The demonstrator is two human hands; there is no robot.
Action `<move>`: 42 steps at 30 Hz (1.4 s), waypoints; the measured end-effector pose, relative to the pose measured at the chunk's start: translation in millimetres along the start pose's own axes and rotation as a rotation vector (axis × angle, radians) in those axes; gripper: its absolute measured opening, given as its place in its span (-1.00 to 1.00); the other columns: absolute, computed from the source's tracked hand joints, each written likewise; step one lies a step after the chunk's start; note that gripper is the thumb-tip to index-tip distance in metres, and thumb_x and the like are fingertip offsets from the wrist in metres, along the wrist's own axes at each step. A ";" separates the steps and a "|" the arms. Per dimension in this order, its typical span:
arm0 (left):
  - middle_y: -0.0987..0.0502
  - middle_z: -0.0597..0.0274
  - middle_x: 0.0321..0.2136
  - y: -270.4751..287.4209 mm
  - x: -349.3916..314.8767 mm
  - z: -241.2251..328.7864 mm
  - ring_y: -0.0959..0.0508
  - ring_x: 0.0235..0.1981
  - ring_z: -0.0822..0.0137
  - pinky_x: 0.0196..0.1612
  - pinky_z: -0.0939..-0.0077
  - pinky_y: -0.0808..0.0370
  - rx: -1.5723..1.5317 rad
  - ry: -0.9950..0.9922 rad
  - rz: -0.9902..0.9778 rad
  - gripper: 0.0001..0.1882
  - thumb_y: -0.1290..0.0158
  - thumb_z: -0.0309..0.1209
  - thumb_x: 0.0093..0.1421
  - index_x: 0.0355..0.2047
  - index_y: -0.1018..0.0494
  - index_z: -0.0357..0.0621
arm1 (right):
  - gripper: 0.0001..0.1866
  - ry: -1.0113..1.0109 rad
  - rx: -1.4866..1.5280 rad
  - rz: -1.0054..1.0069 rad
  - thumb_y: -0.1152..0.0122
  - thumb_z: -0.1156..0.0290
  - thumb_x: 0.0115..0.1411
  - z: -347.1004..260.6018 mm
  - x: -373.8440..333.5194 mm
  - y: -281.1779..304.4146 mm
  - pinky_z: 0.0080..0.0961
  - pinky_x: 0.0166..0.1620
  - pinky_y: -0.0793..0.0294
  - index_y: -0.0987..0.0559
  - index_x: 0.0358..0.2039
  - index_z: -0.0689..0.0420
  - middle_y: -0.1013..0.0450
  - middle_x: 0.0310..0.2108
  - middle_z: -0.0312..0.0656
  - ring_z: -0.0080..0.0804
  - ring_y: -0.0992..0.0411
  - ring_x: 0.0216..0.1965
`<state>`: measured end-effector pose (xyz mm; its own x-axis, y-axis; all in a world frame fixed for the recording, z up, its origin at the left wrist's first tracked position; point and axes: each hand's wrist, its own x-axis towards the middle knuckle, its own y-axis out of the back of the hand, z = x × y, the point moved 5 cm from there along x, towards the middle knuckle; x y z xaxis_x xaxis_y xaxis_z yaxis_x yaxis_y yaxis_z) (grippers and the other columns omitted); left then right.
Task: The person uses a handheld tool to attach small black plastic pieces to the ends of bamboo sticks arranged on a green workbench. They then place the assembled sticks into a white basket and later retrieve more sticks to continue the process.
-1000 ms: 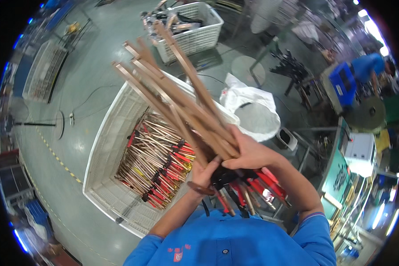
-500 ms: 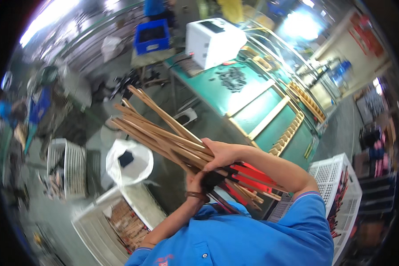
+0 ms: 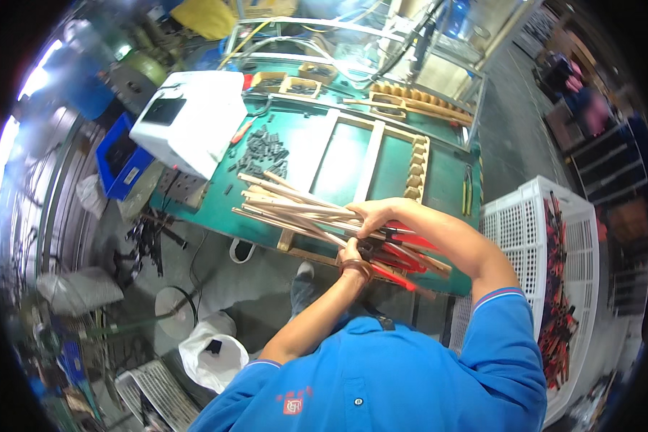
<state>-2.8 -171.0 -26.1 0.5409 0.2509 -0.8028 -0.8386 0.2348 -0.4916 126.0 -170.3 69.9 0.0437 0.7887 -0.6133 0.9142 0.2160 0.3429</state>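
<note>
A bundle of long, thin wooden sticks (image 3: 288,205) is gripped in both hands over the near edge of the green workbench (image 3: 446,169). Black and red pieces (image 3: 394,277) show among the sticks at their right end. My right hand (image 3: 373,214) wraps the bundle from above, and my left hand (image 3: 353,253), with a brown bracelet at the wrist, closes round it from below. Beyond the bundle lies a light wooden frame (image 3: 369,155) with a notched rail (image 3: 416,165). Small black parts (image 3: 268,150) are scattered to its left.
A white machine (image 3: 194,126) stands at the bench's left end beside a blue bin (image 3: 119,169). Pliers (image 3: 467,189) lie on the right. A white crate (image 3: 515,223) holding red and black pieces is at my right; a white bag-lined bucket (image 3: 227,363) is at lower left.
My view has turned toward the bench. Both hands have brought the stick bundle from over the floor to above the bench's near edge, and the sticks now lie more level.
</note>
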 end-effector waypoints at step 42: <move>-0.45 0.24 -0.54 -252.4 134.0 251.4 -0.48 -0.47 0.17 -0.37 0.34 -0.38 2.112 -1.281 -1.065 -0.73 -0.23 -0.35 -0.03 -0.26 -0.55 0.00 | -0.49 -0.362 -0.427 0.991 -0.31 0.31 0.02 129.9 -126.2 104.8 -0.29 -0.09 -0.37 -0.40 0.01 0.08 -0.43 -0.22 -0.18 -0.23 -0.42 -0.17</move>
<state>297.7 39.5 75.2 0.8623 -0.4988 0.0872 0.1481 0.4130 0.8986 268.6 -321.9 90.7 0.8476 0.5242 -0.0828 0.2035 -0.1768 0.9630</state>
